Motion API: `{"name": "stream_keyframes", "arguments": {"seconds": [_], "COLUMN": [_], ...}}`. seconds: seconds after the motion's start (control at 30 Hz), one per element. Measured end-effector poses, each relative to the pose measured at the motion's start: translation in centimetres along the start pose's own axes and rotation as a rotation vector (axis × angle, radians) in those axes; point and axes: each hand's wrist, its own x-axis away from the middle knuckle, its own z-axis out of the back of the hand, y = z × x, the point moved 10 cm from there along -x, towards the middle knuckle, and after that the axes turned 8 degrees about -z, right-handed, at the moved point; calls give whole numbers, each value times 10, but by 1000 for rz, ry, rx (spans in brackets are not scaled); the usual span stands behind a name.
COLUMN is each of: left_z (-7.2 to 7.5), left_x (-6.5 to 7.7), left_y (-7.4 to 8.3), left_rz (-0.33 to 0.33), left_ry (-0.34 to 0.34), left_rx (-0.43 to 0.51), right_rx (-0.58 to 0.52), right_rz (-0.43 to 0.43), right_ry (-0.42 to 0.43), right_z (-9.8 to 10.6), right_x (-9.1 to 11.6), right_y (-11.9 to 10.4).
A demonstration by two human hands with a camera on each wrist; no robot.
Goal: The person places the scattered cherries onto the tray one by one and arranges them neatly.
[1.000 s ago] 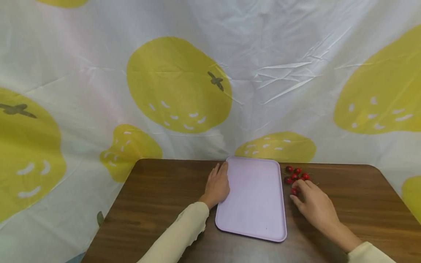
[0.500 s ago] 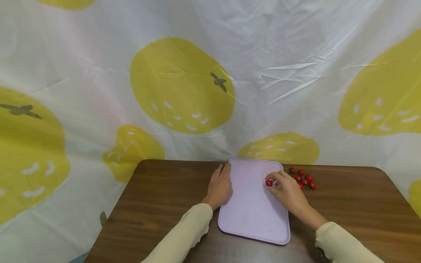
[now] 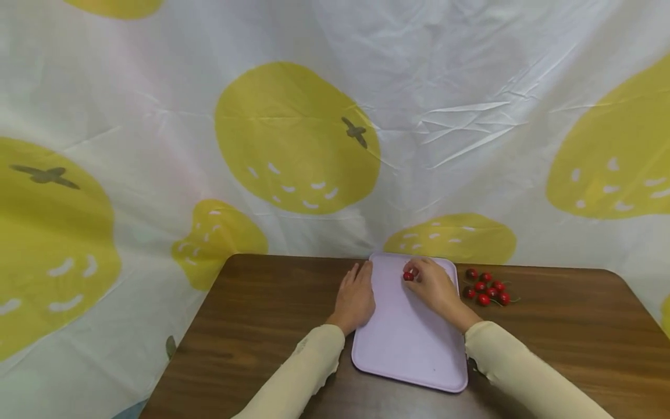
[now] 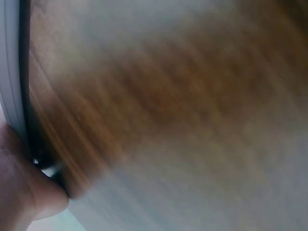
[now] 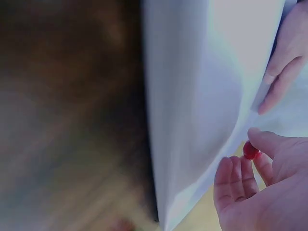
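Observation:
A pale purple tray (image 3: 408, 343) lies lengthwise on the brown table. My left hand (image 3: 355, 297) rests along the tray's left edge, its fingers extended toward the back. Over the tray's far part, my right hand (image 3: 433, 286) pinches a red cherry (image 3: 408, 276) between thumb and fingers. The right wrist view shows the same cherry (image 5: 250, 150) at the fingertips, the other fingers loosely bent. Several more cherries (image 3: 491, 291) with green stems lie in a cluster on the table, just right of the tray. In the left wrist view only part of the left hand (image 4: 29, 192) shows beside the tray's side.
The brown wooden table (image 3: 272, 314) has rounded far corners. Behind it hangs a white curtain (image 3: 419, 163) with large yellow fruit prints, close to the table's back edge and the tray's far end.
My right hand has taken a cherry from the cluster and carried it left over the tray, toward its far end. The left hand stays at the tray's left edge.

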Motion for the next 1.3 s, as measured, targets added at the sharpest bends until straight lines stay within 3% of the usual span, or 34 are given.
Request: {"name": "stream_keyframes", "arguments": {"seconds": [0.33,0.57,1.3], "left_z": [3,1,0], "left_x": [2,1,1], "left_y": [2,4,1], "left_rz": [-1,1,3], "left_ry": [-3,2,-10], "left_rx": [-18,-17,-29], "right_rx": [119,176,209], "right_rz": [-82,-97,-130], "right_ry": [-156,-140,-166], "right_z": [-24,-25,-29], "right_x": [-27,-32,-41], "right_y": [-1,1,7]}}
